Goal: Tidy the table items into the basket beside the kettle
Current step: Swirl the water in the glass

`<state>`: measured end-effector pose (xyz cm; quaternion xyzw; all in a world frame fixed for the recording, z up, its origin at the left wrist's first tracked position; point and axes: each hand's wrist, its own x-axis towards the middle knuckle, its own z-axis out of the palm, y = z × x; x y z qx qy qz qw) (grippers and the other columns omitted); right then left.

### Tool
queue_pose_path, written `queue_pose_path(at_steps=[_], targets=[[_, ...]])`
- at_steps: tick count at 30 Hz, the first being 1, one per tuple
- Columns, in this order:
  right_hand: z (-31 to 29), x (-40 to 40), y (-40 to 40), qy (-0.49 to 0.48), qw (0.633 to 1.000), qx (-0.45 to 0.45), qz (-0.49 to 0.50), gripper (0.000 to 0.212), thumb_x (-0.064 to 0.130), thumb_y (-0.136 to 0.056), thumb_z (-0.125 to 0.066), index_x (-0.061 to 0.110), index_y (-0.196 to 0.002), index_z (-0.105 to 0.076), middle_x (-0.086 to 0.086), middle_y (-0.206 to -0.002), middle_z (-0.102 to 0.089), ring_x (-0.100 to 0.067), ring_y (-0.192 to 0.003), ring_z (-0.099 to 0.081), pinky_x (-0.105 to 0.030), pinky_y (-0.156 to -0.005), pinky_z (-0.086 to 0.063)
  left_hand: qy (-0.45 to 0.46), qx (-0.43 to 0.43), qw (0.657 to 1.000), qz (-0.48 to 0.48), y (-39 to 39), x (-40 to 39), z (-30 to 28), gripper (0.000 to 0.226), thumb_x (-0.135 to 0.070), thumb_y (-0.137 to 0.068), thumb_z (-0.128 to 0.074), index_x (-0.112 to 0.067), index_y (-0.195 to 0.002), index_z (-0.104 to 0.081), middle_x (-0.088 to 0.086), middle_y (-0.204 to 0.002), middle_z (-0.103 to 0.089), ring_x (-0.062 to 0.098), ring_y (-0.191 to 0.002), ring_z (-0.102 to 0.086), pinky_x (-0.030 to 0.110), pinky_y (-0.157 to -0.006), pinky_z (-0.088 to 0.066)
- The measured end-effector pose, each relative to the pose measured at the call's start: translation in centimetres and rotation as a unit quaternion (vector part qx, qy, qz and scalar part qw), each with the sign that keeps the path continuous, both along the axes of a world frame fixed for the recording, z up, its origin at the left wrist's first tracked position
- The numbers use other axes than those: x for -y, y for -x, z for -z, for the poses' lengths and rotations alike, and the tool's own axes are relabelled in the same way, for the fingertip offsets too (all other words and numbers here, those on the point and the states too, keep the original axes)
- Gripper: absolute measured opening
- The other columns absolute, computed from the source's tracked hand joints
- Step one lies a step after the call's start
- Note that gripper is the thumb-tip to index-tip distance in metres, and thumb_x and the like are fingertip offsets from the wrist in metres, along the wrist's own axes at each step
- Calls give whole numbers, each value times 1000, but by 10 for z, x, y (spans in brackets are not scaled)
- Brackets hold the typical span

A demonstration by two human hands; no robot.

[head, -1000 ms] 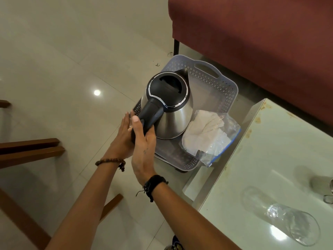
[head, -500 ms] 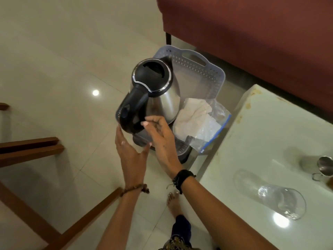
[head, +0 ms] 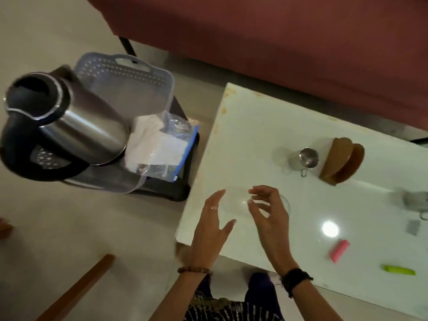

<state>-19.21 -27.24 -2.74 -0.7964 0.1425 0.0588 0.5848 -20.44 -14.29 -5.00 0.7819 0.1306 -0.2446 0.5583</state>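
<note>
Head view: both hands are held over the counter (head: 266,135) corner, left hand (head: 212,230) and right hand (head: 268,218) with fingers spread wide and empty around a faint clear glass (head: 238,200). Kettle (head: 67,126) and bag (head: 162,149) are seen in the basket (head: 129,72) on the floor, left of the counter.

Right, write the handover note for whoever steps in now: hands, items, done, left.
Left hand and right hand: both open and empty, closing in on either side of the clear glass lying on the table.
In the basket: kettle, plastic bag.
Left on the table: the glass, steel cup, brown holder, pink piece, green piece, blurred things at the right edge.
</note>
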Motion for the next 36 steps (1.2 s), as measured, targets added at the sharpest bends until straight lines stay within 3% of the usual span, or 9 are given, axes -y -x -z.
queue_pose_path(at_steps=[4,7,11,13,17,23,30,33,36], targets=[[21,71,10,88,994,-56,-6,46,19,-79,-71,36,-112,-44,14,-117,-52,4,-102,-50,-18,-86,-43,11,-20,999,38,-7,40,23,47,-15,-89,-57,-21,-133,-42,-4,-137,-46,13,-123,-47,15,-100,-34],[39,106,11,127,979,-118,-111,83,34,-68,-80,34,-133,-28,12,-133,-32,-2,-120,-32,-20,-95,-33,9,-47,999,4,-21,61,35,42,-17,-89,-58,-17,-130,-49,7,-133,-53,14,-106,-55,10,-88,-40],[58,121,4,155,948,-149,-233,110,36,-65,-82,29,-145,-9,7,-153,-13,-13,-139,-17,-40,-105,-36,-29,-76,997,10,-35,84,43,41,-26,-88,-60,-18,-128,-53,13,-124,-60,19,-108,-57,40,-102,-44],[63,124,2,161,940,-141,-265,107,33,-67,-81,29,-146,-9,7,-153,-15,-15,-138,-24,-42,-102,-42,-59,-74,995,16,-39,90,45,39,-25,-87,-61,-17,-124,-56,16,-116,-64,24,-106,-59,44,-96,-48],[72,127,2,145,946,-117,-264,98,29,-69,-80,26,-144,-16,8,-149,-24,-19,-122,-47,-41,-91,-51,-92,-74,993,26,-43,96,56,32,-18,-88,-59,-12,-119,-60,16,-109,-64,22,-90,-62,24,-64,-59],[82,124,6,130,958,-84,-240,87,25,-72,-75,19,-141,-23,1,-143,-33,-24,-108,-56,-34,-79,-52,-151,-30,986,66,-41,100,57,31,-14,-92,-50,-7,-121,-58,16,-106,-65,25,-91,-62,38,-74,-59],[72,165,17,109,965,-76,-226,91,24,-68,-78,18,-140,-23,-1,-140,-34,-25,-99,-57,-40,-76,-55,-147,-6,983,105,-38,134,47,25,-12,-91,-54,-1,-111,-63,10,-92,-65,17,-75,-65,10,-56,-54],[57,203,21,132,964,-69,-220,92,28,-66,-79,19,-139,-23,1,-139,-34,-25,-99,-57,-36,-77,-55,-139,9,981,133,-38,169,35,23,-13,-90,-54,0,-106,-65,12,-88,-67,8,-65,-64,6,-53,-51],[41,248,21,146,964,-67,-212,93,29,-65,-80,21,-138,-23,2,-138,-35,-25,-101,-56,-37,-78,-56,-121,31,981,151,-42,213,22,25,-13,-89,-54,-2,-109,-65,14,-87,-69,11,-65,-66,4,-52,-50]])
